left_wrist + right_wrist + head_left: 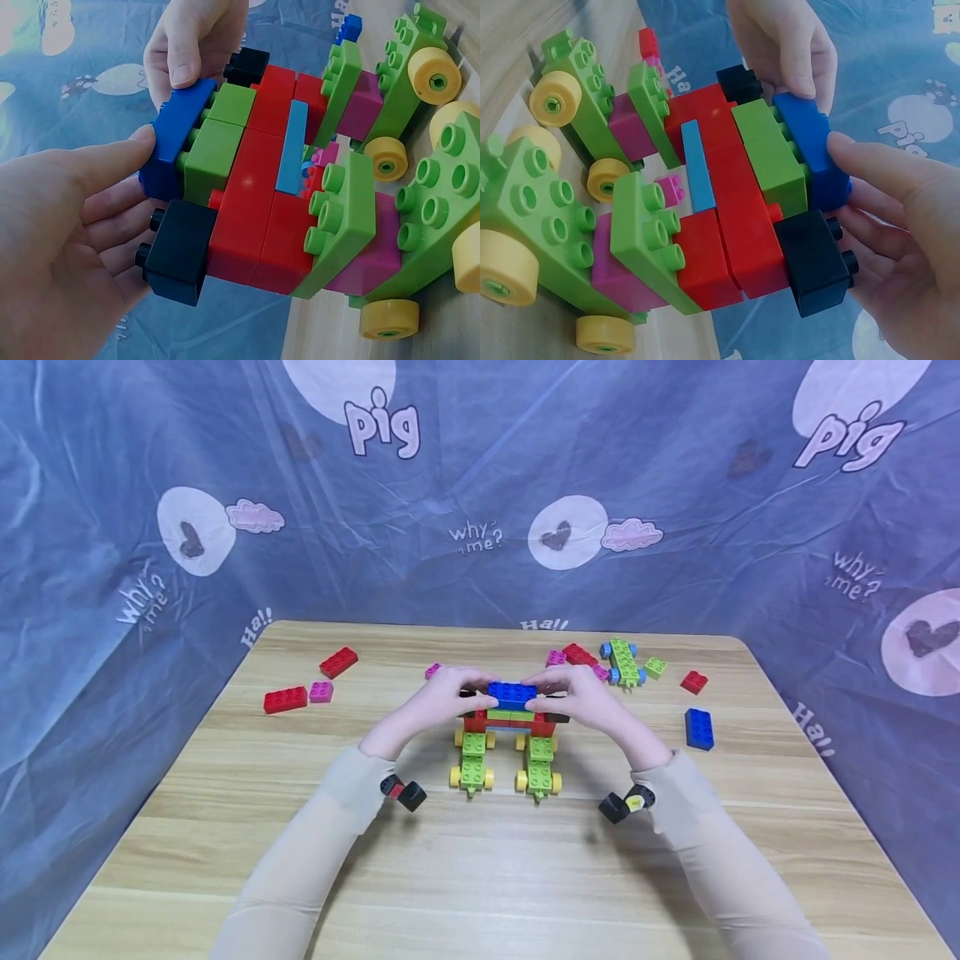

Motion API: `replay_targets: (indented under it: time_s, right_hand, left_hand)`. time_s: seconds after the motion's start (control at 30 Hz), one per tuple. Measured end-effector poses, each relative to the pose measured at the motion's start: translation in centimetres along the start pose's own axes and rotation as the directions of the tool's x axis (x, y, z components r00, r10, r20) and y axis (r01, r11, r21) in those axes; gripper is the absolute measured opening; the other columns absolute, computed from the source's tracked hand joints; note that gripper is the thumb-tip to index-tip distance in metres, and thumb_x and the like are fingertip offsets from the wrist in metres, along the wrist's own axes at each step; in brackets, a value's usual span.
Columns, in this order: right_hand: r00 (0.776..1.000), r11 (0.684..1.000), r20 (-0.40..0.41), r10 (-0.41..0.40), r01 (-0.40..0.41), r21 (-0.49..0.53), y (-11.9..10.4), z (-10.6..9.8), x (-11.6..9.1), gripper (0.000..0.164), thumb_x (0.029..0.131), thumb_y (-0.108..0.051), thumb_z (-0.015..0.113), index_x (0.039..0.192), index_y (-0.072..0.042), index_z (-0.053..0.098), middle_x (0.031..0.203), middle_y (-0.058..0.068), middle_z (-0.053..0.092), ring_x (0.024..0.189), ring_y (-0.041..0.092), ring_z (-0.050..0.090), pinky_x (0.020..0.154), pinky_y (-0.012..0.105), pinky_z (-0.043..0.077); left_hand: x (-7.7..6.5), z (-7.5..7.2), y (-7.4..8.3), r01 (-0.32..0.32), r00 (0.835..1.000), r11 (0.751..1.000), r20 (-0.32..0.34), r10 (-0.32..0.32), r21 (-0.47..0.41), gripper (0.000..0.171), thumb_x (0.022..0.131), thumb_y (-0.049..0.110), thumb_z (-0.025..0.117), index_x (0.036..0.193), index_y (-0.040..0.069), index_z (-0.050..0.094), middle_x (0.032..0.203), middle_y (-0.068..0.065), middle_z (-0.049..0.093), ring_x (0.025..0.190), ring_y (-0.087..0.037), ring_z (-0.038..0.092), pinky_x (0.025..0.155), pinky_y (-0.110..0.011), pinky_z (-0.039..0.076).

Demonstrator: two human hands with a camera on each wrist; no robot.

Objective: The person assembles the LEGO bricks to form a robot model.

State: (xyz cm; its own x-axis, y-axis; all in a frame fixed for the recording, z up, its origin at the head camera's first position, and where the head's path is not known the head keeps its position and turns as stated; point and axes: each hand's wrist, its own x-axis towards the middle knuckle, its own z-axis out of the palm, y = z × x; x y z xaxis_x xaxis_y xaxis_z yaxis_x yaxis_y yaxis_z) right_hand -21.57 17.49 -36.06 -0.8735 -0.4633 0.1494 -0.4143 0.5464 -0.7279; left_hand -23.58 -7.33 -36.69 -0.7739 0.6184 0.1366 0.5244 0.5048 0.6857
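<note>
A blue brick (512,695) sits over two lime green bricks (214,154) at the top of a built figure; in the wrist views a narrow line of green studs shows between them. My left hand (447,697) pinches the blue brick's left end, thumb in front and fingers behind. At its right end my right hand (573,696) pinches it the same way. Below the green bricks are red bricks (739,217), with a black brick (180,251) at each side. The figure stands on two green wheeled bases (472,772) with yellow wheels.
Red bricks (286,699) and a pink brick (321,692) lie at the left. Back right are a green car base (624,662) with blue wheels, a small green brick (656,667) and a red brick (693,682). Another blue brick (699,729) lies at the right.
</note>
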Motion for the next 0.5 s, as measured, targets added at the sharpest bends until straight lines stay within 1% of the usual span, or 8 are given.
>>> replay_targets:
  time_s: [0.17,0.33,0.4,0.5]
  right_hand:
    - [1.000,1.000,0.008,0.022,-0.022,0.009,-0.06,-0.06,0.00,0.036,0.083,-0.018,0.076,0.114,-0.001,0.070,0.105,0.015,0.070,0.095,0.028,0.068,0.084,0.042,0.057]
    - [0.999,0.998,0.018,0.044,-0.045,0.035,0.06,-0.06,0.03,0.037,0.084,-0.020,0.075,0.115,-0.001,0.069,0.105,0.015,0.069,0.094,0.028,0.069,0.083,0.040,0.057]
    - [0.999,0.998,0.022,0.040,-0.041,0.044,0.13,-0.06,0.09,0.037,0.084,-0.019,0.075,0.115,-0.001,0.069,0.104,0.015,0.069,0.092,0.027,0.069,0.081,0.036,0.058]
    - [0.999,0.998,0.026,0.039,-0.040,0.045,0.19,-0.10,0.14,0.036,0.084,-0.019,0.075,0.115,-0.001,0.070,0.104,0.014,0.070,0.088,0.024,0.069,0.078,0.032,0.058]
  left_hand:
    - [0.00,0.06,-0.04,0.004,1.000,1.000,0.003,-0.004,-0.011,0.042,0.091,0.024,0.067,0.126,0.001,0.062,0.113,-0.012,0.069,0.105,-0.023,0.065,0.096,-0.039,0.050]
    - [-0.07,0.08,-0.06,0.008,1.000,1.000,0.002,-0.008,-0.027,0.043,0.091,0.024,0.067,0.127,0.001,0.061,0.116,-0.013,0.069,0.107,-0.024,0.064,0.097,-0.040,0.050]
    - [-0.07,0.08,-0.08,0.011,1.000,1.000,0.002,-0.011,-0.026,0.042,0.091,0.024,0.067,0.127,0.002,0.062,0.117,-0.013,0.068,0.107,-0.024,0.064,0.097,-0.040,0.050]
    - [-0.02,0.06,-0.08,0.015,1.000,0.999,0.003,-0.015,-0.029,0.042,0.091,0.024,0.067,0.126,0.002,0.062,0.116,-0.012,0.069,0.102,-0.022,0.064,0.093,-0.037,0.051]
